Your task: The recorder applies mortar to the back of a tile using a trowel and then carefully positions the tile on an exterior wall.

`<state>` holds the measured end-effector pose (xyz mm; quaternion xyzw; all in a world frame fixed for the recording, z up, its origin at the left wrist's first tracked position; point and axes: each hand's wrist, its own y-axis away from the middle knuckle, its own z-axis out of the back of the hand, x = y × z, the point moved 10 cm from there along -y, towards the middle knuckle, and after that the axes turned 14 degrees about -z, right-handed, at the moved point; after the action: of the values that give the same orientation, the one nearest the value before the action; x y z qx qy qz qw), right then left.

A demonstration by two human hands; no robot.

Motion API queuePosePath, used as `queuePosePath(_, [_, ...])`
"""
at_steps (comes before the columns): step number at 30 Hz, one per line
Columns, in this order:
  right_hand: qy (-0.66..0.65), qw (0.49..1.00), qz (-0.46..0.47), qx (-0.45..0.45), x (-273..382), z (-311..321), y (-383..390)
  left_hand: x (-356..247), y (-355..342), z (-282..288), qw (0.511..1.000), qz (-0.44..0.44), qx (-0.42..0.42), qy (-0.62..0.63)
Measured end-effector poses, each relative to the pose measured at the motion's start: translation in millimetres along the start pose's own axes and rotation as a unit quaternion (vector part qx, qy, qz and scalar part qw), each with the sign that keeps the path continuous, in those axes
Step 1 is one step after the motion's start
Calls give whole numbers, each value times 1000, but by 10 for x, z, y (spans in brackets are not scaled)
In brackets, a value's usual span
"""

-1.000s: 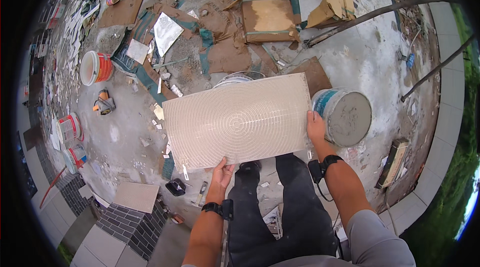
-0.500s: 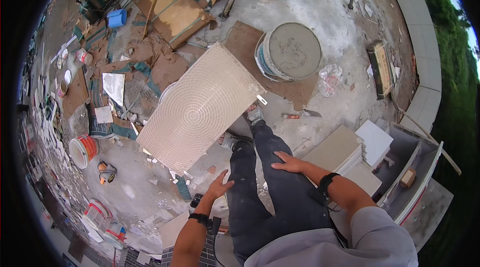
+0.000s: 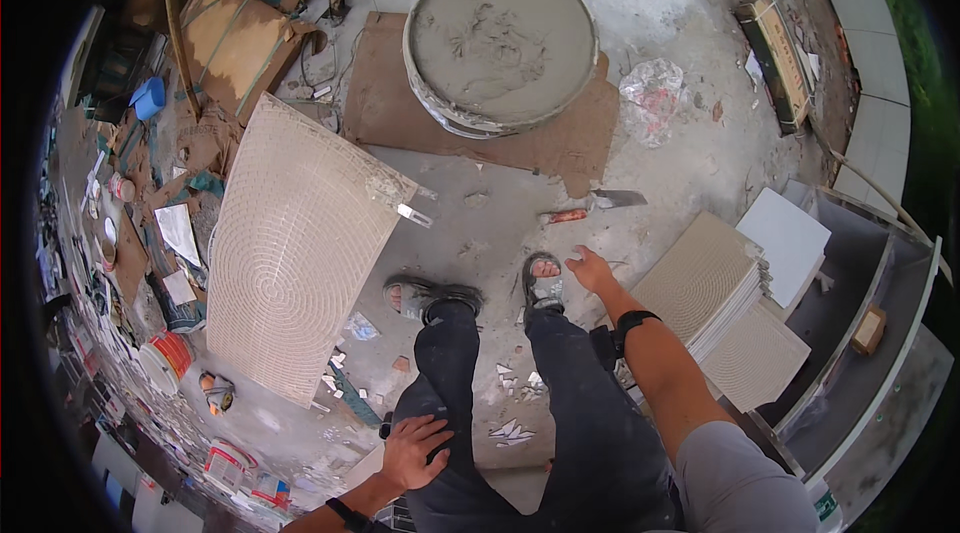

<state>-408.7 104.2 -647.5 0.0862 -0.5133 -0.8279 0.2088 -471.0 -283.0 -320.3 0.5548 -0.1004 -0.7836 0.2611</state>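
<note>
My left hand [image 3: 415, 451] lies on my left thigh with its fingers spread, holding nothing. My right hand [image 3: 592, 270] is off my leg, just beyond the right knee, its fingers partly stretched and empty. A trowel [image 3: 565, 217] with a red handle and a flat grey blade lies on the floor a little ahead of that hand, not touched. To the left, a large beige tile [image 3: 300, 243] shows its back of ringed ridges, and white clips [image 3: 414, 215] stick out at its near-right corner. Straight ahead stands a round tub [image 3: 408, 83] full of wet grey mortar.
Cardboard [image 3: 380, 98] lies under the tub. At right are stacked ridged tiles [image 3: 700, 273], a white tile [image 3: 785, 238] and a grey trough [image 3: 850, 383] holding a small block. Crumpled plastic [image 3: 652, 98] and a long box [image 3: 772, 58] lie farther off. Rubble and buckets [image 3: 165, 361] fill the left.
My right hand has left my right thigh and reached forward, closer to the trowel. My left hand, earlier beside the thigh, now rests on it. The view has shifted, bringing the tub nearer.
</note>
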Motion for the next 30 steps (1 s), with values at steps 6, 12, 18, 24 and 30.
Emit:
queuePosePath(6, [-165, 985, -36, -23, -236, -13, -1823, -101, -523, 262, 999, -20, -45, -16])
queuePosePath(12, [-410, 903, -128, 2, -559, 51, -1281, -239, -582, 268, 998, 10, -60, -12])
queuePosePath(18, [-537, 809, -164, 177, -538, 1769, 746, -564, -159, 317, 1000, 15, -4, -7])
queuePosePath(24, [-328, 903, -95, 262, 101, 3408, 2945, -660, 342, 441, 970, 74, 37, 229])
queuePosePath(30, [35, 955, 131, -262, 2000, 4304, 3086, -250, 378, 449, 968, 183, 45, 163])
